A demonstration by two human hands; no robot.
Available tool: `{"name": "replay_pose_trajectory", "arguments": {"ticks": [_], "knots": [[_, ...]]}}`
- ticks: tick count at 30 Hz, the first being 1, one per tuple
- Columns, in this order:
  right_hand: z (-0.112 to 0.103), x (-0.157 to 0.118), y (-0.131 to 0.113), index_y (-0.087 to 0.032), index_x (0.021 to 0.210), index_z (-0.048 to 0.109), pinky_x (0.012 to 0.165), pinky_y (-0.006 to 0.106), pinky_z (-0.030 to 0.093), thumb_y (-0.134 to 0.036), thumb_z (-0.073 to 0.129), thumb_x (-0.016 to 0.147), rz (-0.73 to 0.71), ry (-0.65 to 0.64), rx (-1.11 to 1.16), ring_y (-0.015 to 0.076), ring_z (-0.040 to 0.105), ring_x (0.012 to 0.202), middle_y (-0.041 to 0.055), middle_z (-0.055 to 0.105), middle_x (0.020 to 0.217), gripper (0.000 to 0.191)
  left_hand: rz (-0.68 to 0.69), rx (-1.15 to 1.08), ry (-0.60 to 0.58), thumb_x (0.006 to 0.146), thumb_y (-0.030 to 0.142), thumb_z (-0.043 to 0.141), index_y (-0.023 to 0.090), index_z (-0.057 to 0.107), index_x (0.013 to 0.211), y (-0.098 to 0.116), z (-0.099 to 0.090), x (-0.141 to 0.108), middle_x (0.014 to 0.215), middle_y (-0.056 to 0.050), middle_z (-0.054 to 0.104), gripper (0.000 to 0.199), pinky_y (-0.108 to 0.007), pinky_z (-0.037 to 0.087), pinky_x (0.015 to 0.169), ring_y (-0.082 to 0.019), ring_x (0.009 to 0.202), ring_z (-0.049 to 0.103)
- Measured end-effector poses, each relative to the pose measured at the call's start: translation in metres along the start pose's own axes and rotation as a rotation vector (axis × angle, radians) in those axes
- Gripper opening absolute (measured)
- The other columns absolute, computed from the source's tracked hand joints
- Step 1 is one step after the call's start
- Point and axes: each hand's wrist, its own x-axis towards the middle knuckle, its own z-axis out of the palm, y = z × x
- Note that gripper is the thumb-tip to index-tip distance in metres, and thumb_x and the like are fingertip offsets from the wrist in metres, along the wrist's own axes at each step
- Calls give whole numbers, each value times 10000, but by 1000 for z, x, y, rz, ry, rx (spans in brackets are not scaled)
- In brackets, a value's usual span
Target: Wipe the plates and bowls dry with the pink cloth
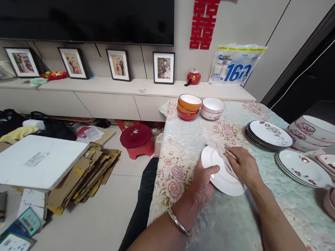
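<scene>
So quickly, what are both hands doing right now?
Left hand: closed on the rim of a white plate, thumb on top.
Right hand: closed on a pale cloth, which lies against the plate.

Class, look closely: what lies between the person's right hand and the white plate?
A pale pink cloth lies between the right hand and the white plate, as the head view shows.

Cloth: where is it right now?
In the head view, right of centre, the cloth is in the right hand, against the upper face of the white plate, which the left hand grips at its left side.
</scene>
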Motion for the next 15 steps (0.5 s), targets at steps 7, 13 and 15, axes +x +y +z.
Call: {"name": "replay_pose_trajectory", "arguments": {"ticks": [7, 13, 15], "knots": [[-2, 2, -7, -264, 1163, 713, 969, 477, 460, -427, 513, 943, -114, -87, 85, 300, 572, 1171, 100, 675, 1197, 339, 7, 97, -5, 457, 45, 647, 196, 657, 1171, 0, -1, 3, 1032, -69, 742, 730, -411, 485, 903, -305, 1031, 653], [-3, -1, 15, -194, 1013, 750, 877, 445, 494, -444, 439, 961, 169, -58, -28, 294, 646, 977, 126, 730, 1047, 403, 3, 148, 116, 427, 48, 671, 144, 634, 1118, -4, -6, 6, 943, -88, 738, 699, -416, 499, 851, -312, 959, 654], [-1, -2, 10, -193, 1028, 749, 885, 440, 494, -430, 465, 950, 106, -47, -4, 295, 636, 1002, 127, 722, 1050, 378, 15, 81, 128, 440, 61, 682, 151, 604, 1160, -4, -6, 5, 965, -88, 734, 729, -415, 498, 860, -307, 974, 658]]}}
